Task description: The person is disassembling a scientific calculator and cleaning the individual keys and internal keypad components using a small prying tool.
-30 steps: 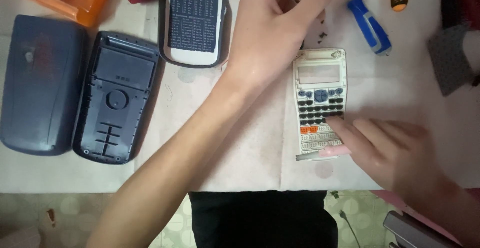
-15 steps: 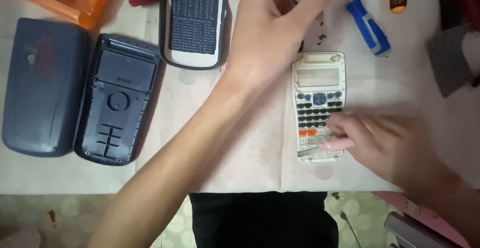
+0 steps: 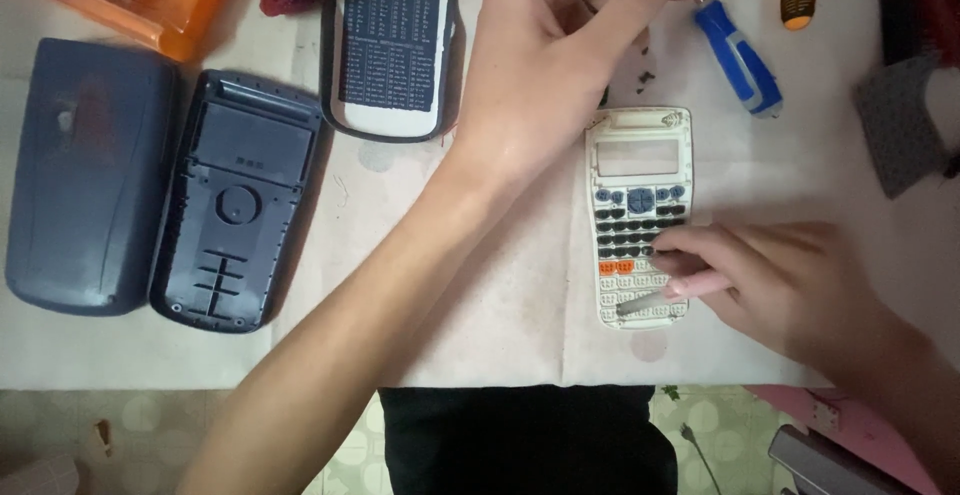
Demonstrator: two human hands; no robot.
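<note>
Already the calculator is lying in pieces: at far left a dark blue plastic slide cover (image 3: 85,175) and a dark blue moulded back shell (image 3: 238,200) are resting apart, with a black-and-white reference card cover (image 3: 393,40) above them. Reaching across, the left hand (image 3: 560,65) is hovering with fingers curled loosely together; what they are pinching, I cannot tell. Further right, the cream keypad front panel (image 3: 640,215) is lying face-up, its screen window empty, and the right hand (image 3: 790,290) is pinching a thin grey tool against its lower keys. Reassembly seems left. A pale, stained tabletop (image 3: 500,295) is carrying everything, patterned floor showing below.
</note>
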